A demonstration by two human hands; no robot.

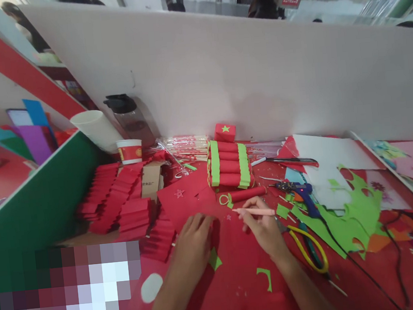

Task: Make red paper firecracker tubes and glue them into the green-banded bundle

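My left hand (193,241) rests on a red paper sheet (181,199) on the red table, fingers curled down against it. My right hand (262,227) pinches a thin pink stick (255,211) that points left over the red sheet. Just beyond the hands lies a single red paper roll (247,193) with a green ring (224,199) at its end. Behind that stands a bundle of red rolls (228,164) bound with two green bands, topped by a small red box with a green star (225,131).
Stacks of folded red paper (121,202) and a small cardboard box (151,180) lie at left. A blue glue gun (301,192), yellow-handled scissors (308,250), green paper offcuts (355,218) and white sheets (330,155) lie at right. A paper cup (130,150), a dark bottle (129,116) and a white partition (238,69) stand behind.
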